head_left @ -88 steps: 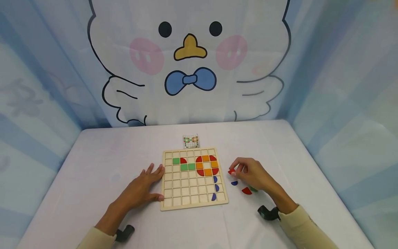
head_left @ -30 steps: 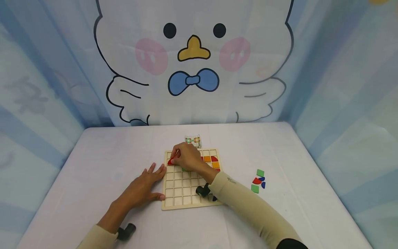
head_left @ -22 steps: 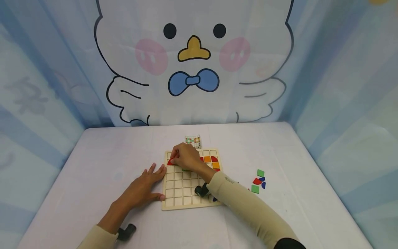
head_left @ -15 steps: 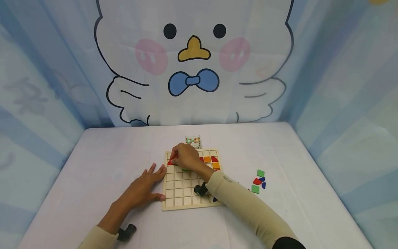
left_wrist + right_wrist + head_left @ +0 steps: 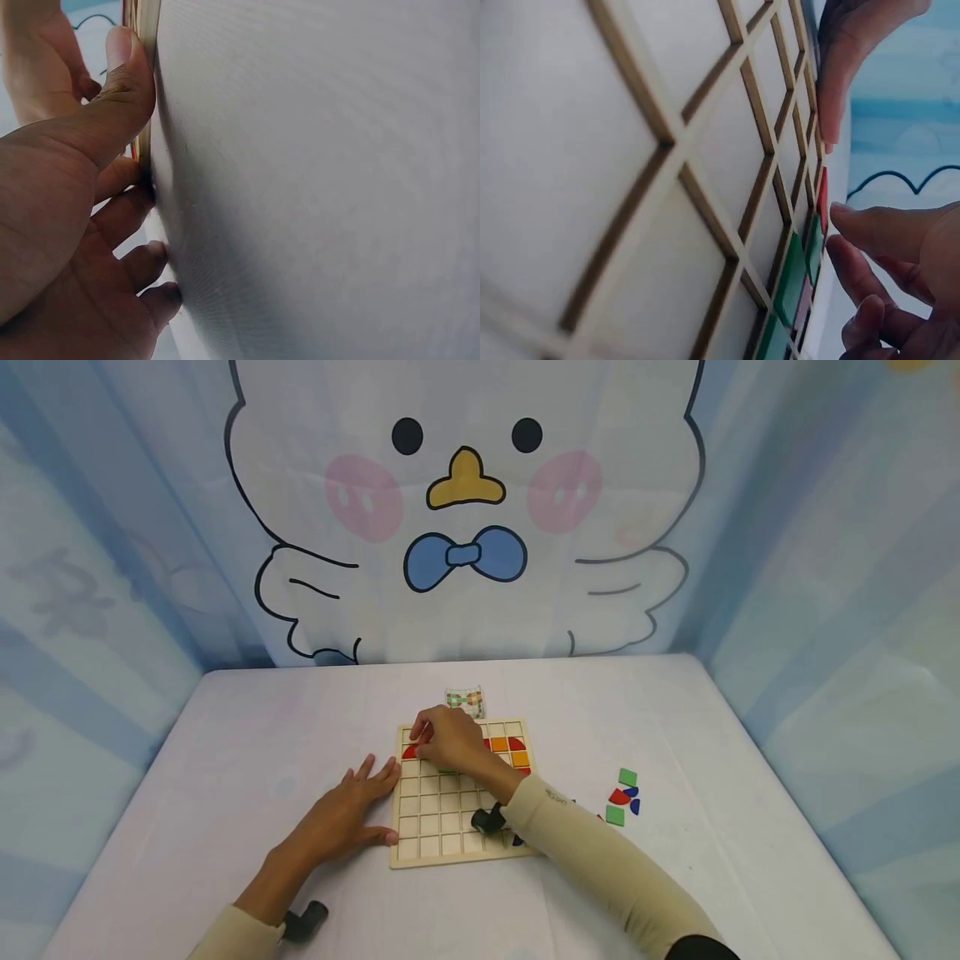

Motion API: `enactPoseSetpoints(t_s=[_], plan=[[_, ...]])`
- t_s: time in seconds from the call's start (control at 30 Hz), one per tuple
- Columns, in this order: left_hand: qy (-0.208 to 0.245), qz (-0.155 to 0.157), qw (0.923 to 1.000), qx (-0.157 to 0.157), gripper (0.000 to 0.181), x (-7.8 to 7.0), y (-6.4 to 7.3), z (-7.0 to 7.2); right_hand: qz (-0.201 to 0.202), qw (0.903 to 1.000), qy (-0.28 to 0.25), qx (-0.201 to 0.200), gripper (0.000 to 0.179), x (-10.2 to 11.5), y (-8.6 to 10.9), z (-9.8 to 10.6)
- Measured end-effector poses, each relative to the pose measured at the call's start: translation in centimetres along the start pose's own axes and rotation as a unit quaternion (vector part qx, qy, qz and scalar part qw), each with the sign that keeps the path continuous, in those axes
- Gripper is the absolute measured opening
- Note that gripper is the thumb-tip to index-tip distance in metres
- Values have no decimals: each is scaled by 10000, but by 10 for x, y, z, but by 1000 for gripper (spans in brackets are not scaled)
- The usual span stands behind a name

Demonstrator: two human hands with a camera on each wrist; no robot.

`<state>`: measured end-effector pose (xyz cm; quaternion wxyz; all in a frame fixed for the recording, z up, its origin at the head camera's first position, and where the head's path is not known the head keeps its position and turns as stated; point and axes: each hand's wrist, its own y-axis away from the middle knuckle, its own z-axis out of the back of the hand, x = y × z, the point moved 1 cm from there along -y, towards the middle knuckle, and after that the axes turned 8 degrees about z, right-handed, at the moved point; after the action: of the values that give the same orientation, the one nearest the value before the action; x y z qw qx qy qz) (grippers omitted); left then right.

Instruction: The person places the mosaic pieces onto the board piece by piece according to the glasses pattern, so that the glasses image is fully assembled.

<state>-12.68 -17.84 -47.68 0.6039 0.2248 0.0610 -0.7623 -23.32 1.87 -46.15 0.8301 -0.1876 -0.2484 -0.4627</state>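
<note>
A wooden grid board (image 5: 438, 827) lies on the white table. My left hand (image 5: 345, 810) rests at its left edge, fingers spread; in the left wrist view the thumb (image 5: 124, 90) touches the board's side. My right hand (image 5: 452, 739) reaches over the upper left of the board, beside a red quarter-circle tile (image 5: 409, 752) lying in a cell there. In the right wrist view, thumb and fingers of that hand (image 5: 900, 262) stand slightly apart, just off the red tile (image 5: 823, 199). Green square tiles (image 5: 790, 277) sit nearby; the hand hides others in the head view.
Right of the board lie loose tiles: green squares (image 5: 627, 777), a red quarter-circle (image 5: 619, 797) and blue pieces (image 5: 635, 807). A small pattern card (image 5: 466, 697) lies behind the board. Orange squares (image 5: 499, 744) fill cells at upper right. The right sleeve (image 5: 592, 852) crosses the board's lower right corner.
My right hand has carried a red tile from right of the board to its upper left. The fingers have just lifted slightly off it. My left hand has stayed put.
</note>
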Motion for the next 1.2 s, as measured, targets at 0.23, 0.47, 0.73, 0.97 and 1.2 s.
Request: enactPoseSetpoints(t_s=[0.23, 0.47, 0.73, 0.97, 1.2], plan=[[-23, 116, 9999, 42, 108, -3, 0, 1, 150, 9992, -317, -204, 13, -12, 31, 28], [-104, 206, 9997, 19, 109, -6, 1, 0, -309, 9980, -431, -340, 17, -37, 69, 56], [-120, 221, 9997, 22, 110, -4, -1, -4, -1005, 9925, -315, -623, 20, -72, 109, 83], [-104, 163, 9998, -17, 109, -3, -1, -5, -1459, 9855, -51, -870, 23, -109, 145, 106], [-128, 116, 9998, -40, 109, -2, -1, -6, -1703, 9804, 184, -971, 29, -141, 179, 126]])
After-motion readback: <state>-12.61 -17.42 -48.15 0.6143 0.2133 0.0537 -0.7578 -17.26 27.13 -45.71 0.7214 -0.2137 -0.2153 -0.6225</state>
